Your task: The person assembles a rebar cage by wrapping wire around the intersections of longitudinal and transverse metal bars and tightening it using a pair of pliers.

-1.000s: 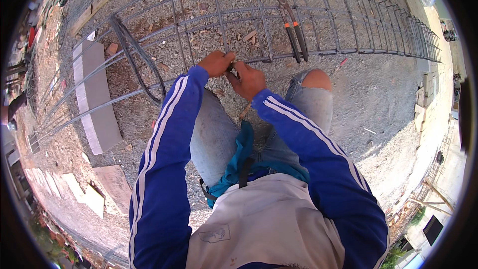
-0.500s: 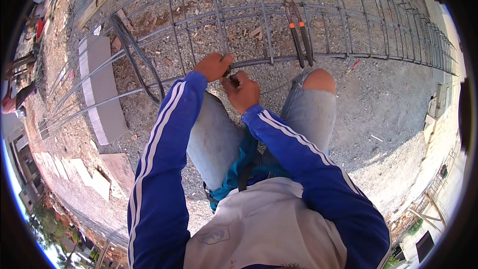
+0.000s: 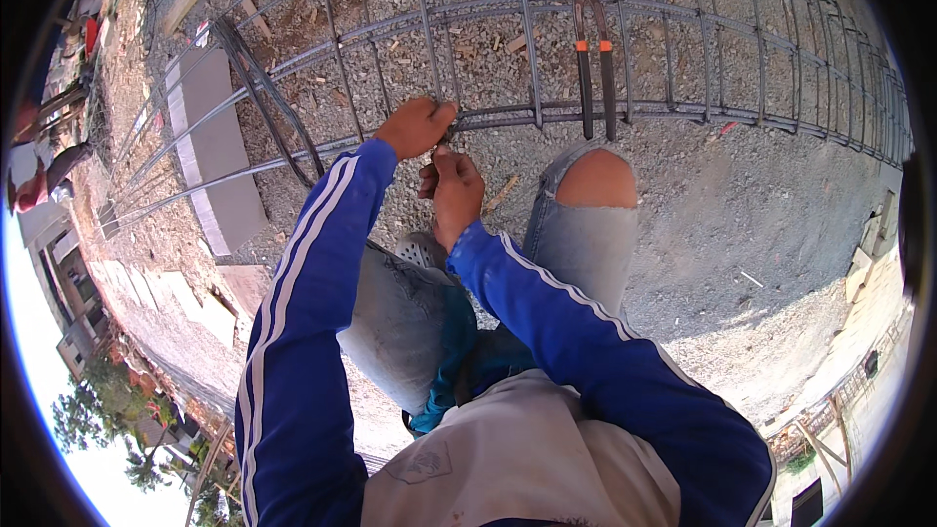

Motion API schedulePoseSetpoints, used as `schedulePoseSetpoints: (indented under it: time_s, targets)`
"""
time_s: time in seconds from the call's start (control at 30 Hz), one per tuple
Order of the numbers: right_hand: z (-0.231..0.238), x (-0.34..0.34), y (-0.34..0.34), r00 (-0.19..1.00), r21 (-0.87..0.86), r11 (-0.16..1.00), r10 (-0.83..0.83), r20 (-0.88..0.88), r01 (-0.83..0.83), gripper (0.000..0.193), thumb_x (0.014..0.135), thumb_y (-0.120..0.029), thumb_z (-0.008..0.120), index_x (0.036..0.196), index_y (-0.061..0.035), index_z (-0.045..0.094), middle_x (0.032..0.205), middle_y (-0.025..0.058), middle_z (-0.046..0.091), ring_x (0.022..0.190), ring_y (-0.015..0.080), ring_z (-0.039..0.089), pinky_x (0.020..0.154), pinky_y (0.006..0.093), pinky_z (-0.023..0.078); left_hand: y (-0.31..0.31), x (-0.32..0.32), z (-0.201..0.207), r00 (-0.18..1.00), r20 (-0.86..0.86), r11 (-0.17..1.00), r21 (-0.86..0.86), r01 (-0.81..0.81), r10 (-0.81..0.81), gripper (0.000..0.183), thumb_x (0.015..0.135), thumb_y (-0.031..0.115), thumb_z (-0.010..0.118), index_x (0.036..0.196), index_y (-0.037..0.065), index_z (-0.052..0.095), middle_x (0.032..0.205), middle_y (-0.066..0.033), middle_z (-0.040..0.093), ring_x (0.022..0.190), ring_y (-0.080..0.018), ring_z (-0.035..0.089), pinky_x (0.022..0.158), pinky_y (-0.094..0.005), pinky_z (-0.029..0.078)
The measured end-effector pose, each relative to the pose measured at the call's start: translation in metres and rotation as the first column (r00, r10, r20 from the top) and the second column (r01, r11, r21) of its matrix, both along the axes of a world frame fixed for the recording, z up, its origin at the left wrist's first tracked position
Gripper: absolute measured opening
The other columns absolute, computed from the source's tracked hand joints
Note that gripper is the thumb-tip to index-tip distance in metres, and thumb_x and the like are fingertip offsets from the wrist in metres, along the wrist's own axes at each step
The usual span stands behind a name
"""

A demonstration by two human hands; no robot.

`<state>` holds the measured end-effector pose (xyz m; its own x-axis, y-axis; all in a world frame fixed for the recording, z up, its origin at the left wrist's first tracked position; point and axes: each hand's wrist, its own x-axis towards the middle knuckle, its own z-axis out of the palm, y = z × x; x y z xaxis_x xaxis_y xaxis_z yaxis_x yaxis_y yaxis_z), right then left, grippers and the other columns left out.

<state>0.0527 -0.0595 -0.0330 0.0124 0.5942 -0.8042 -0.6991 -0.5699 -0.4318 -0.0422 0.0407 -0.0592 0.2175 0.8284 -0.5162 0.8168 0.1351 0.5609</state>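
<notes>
1. Fingers curled, my left hand [image 3: 417, 127] meets the near edge of the grey steel-bar cage [image 3: 528, 44]; I can't make out what it grasps.
2. My right hand [image 3: 456, 187] curls just below, its hold unclear to me.
3. Dark-handled, orange-banded metal pliers [image 3: 585, 60] cross that edge, farther right.

Can't identify dark bit [image 3: 442, 147] between left hand [image 3: 415, 127] and right hand [image 3: 457, 193]: too small, partly covered by fingers. Can't see most left fingertips, tucked behind back of hand at near bars of rebar cage [image 3: 561, 118]; can't confirm grip on either side. Can't follow cage past top edge, cut off there; can't count hoops at far right, too fine and crowded. Can only glimpse perforated shoe [image 3: 420, 249], mostly hidden by jeans [image 3: 395, 322] and right sleeve [image 3: 586, 332]. Can't make out bystander [image 3: 32, 192] at left rim, cut off, blurred.
</notes>
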Motion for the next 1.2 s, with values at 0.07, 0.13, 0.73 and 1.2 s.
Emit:
schedulePoseSetpoints:
  time_s: [0.07,0.13,0.73,1.2]
  targets:
    - [0.001,-0.005,-0.008,0.990,0.046,0.999,-0.009,0.139,0.003,0.019,0.089,-0.013,0.060,0.101,-0.0014,0.051,0.076,0.0050,0.055,0.055,0.0107,0.052,0.048,0.0285,0.043,0.004,-0.006,-0.005,0.998,0.058,0.985,-0.170,0.007,0.003,0.066,0.090,0.053,0.044,0.071,-0.009,0.060,0.060,-0.0200,0.056,0.061,-0.0319,0.059,0.064,-0.0460,0.044]
    - [-0.004,-0.013,-0.010,0.957,0.115,0.993,-0.036,0.286,0.003,0.027,0.087,-0.008,0.061,0.109,-0.0002,0.048,0.085,0.0067,0.056,0.056,0.0108,0.053,0.049,0.0287,0.044,0.007,-0.005,-0.006,0.999,0.024,0.988,-0.149,0.046,-0.043,0.067,0.091,0.053,0.043,0.071,-0.008,0.060,0.060,-0.0195,0.058,0.062,-0.0306,0.060,0.065,-0.0447,0.045]
    - [0.002,-0.032,-0.022,0.113,-0.041,0.929,0.088,0.990,-0.367,0.055,0.091,-0.012,0.049,0.140,-0.0035,0.026,0.075,0.0182,0.065,0.064,0.0400,0.063,0.061,0.0499,0.049,0.014,-0.003,-0.012,0.952,0.218,0.968,-0.082,0.239,-0.217,0.048,0.089,0.036,0.035,0.073,0.000,0.063,0.068,-0.0217,0.063,0.067,-0.0392,0.062,0.070,-0.0466,0.049]
    - [0.002,-0.046,-0.020,-0.135,-0.275,0.893,0.242,0.961,-0.356,0.051,0.087,-0.014,0.050,0.135,-0.0057,0.035,0.073,0.0231,0.064,0.064,0.0412,0.063,0.062,0.0518,0.049,0.009,0.000,0.000,0.934,0.346,0.960,-0.224,0.171,-0.085,0.049,0.089,0.035,0.038,0.062,0.000,0.059,0.057,-0.0163,0.060,0.053,-0.0292,0.061,0.056,-0.0418,0.051]
